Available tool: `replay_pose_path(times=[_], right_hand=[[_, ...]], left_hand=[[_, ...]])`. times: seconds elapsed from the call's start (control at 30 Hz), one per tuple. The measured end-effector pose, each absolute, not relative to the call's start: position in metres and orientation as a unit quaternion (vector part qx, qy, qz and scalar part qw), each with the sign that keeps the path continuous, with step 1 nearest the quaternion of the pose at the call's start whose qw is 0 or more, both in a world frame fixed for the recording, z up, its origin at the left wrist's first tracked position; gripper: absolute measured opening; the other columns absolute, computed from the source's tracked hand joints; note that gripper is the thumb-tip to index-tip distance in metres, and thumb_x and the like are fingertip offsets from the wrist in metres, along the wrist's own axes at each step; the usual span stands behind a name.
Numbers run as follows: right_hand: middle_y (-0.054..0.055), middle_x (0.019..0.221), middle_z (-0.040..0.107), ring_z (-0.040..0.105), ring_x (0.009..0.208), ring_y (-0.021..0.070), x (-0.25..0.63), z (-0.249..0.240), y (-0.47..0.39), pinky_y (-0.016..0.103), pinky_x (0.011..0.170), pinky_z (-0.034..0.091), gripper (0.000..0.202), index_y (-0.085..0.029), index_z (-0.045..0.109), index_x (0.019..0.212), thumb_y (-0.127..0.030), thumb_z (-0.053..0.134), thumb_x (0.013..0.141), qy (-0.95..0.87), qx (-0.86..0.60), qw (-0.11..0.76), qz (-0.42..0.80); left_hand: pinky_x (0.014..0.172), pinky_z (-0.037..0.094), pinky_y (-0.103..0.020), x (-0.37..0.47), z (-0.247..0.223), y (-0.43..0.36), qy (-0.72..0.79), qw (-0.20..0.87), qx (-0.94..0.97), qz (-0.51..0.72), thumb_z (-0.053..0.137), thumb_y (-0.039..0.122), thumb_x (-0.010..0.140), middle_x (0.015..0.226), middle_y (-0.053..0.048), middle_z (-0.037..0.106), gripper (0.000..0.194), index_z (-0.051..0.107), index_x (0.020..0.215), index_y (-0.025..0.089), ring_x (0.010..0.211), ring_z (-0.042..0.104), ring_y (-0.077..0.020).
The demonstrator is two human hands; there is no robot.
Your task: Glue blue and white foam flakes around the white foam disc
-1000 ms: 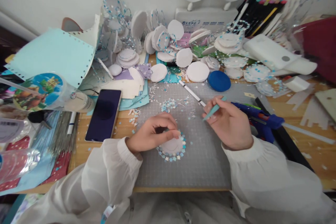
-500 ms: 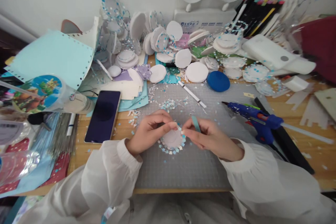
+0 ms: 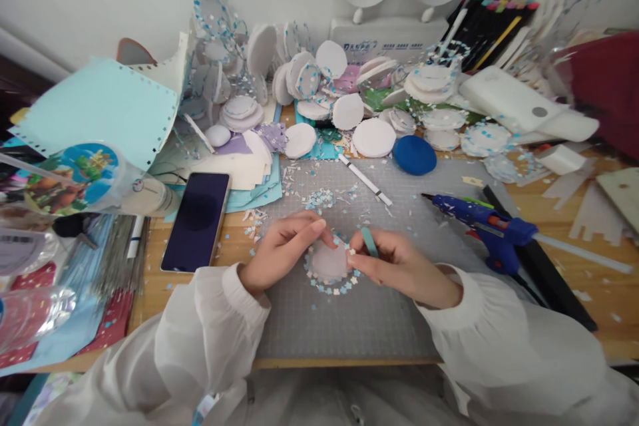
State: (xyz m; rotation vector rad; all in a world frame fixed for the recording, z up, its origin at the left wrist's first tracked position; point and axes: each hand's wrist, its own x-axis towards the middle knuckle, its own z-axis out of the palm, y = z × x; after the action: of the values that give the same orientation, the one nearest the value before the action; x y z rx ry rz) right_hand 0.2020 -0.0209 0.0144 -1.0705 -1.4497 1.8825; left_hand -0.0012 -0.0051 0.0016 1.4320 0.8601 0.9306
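Flower trim (image 3: 336, 291) pinched at its right side by closed fingers of right hand (image 3: 402, 263); teal tool (image 3: 369, 241) tucked in same hand. Left hand (image 3: 292, 246) fingers curled, slightly parted at white disc's (image 3: 327, 264) upper edge; grip can't be told. Disc ringed by trim, below frame center, over gray mat (image 3: 349, 339). Blue glue gun (image 3: 492, 219) parked right, phone (image 3: 196, 221) left.

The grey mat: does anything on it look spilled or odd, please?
Yes: blue and white scraps litter the far part of the mat, some past its left edge on the wooden table, strewn without order.
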Motion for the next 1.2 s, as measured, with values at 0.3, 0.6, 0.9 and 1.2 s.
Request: replay_pose_path(times=[0.3,0.6,0.9,1.2], right_hand=[[-0.005,0.058,0.053,0.029,0.039,0.0022,0.207,0.015,-0.020,0.021,0.039,0.017,0.023,-0.017,0.056,0.069,-0.035,0.068,0.075,-0.406,-0.368,0.295,0.783],[-0.006,0.054,0.048,0.028,0.038,0.0025,0.207,0.016,-0.020,0.021,0.038,0.016,0.022,-0.017,0.055,0.066,-0.034,0.066,0.076,-0.410,-0.355,0.276,0.794],[-0.006,0.052,0.042,0.028,0.041,0.0039,0.208,0.011,-0.023,0.021,0.038,0.017,0.027,-0.017,0.054,0.069,-0.039,0.062,0.081,-0.485,-0.363,0.259,0.752],[-0.007,0.053,0.036,0.027,0.045,0.0049,0.208,0.013,-0.023,0.021,0.041,0.018,0.029,-0.017,0.051,0.070,-0.041,0.059,0.084,-0.517,-0.352,0.237,0.743]], left_hand=[[0.077,0.041,-0.027,-0.001,-0.004,-0.003,0.358,0.606,0.556,0.442,0.056,0.032,0.089,0.077,-0.004,0.057,0.026,0.061,0.070,0.015,0.080,0.052,-0.0150],[0.069,0.039,-0.027,-0.002,0.001,-0.005,0.334,0.610,0.593,0.405,0.052,0.035,0.090,0.069,-0.002,0.051,0.035,0.053,0.062,0.015,0.070,0.047,-0.0137],[0.081,0.044,-0.033,-0.007,0.003,-0.002,0.262,0.596,0.662,0.372,0.064,0.028,0.083,0.088,-0.008,0.058,0.014,0.071,0.087,0.017,0.086,0.055,-0.0182],[0.077,0.045,-0.029,-0.006,0.001,-0.001,0.254,0.581,0.682,0.364,0.067,0.017,0.079,0.082,-0.005,0.058,0.004,0.068,0.076,0.015,0.079,0.056,-0.0139]])
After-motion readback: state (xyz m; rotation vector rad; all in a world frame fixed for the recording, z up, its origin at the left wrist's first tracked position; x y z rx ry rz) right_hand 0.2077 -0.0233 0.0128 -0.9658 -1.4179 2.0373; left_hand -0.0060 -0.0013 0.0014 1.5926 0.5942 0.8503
